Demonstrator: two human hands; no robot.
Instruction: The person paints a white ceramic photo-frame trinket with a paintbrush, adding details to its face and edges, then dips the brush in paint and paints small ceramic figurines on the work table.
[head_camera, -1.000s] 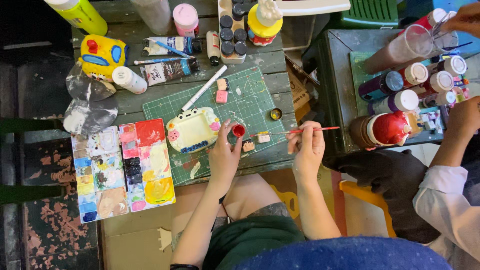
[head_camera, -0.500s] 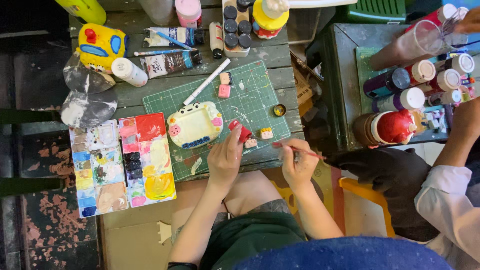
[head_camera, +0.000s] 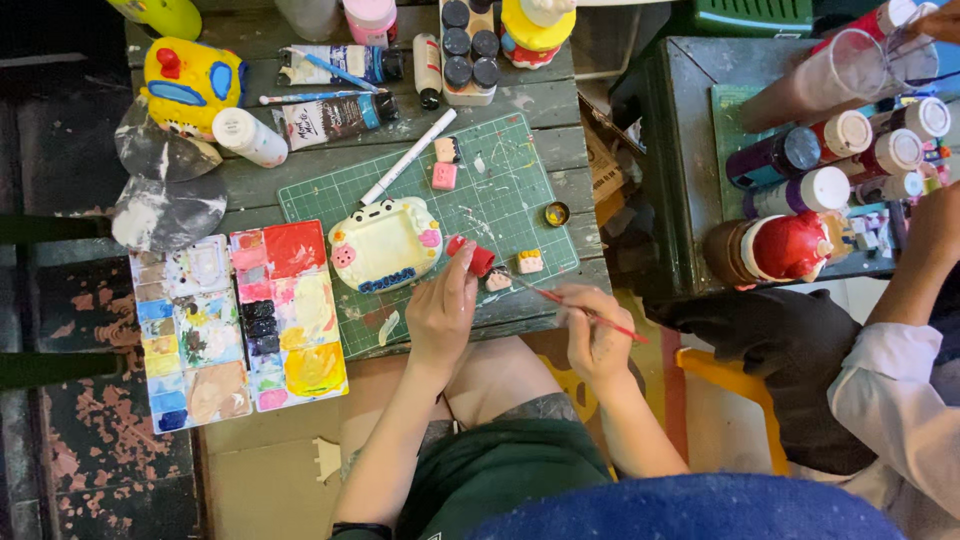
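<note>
The left hand has its grip closed on a red piece above the mat. The right hand pinches a brush, tip toward a figurine beside the piece.

palettes: 2 | paint tubes: 2 | cutting mat: 1

**One head view, straight down**

A single camera sits on the person's head and faces steeply down from well above, onto the grey plank surface and the lap. To the right it takes in a second green surface. No other view overlaps it.
</note>
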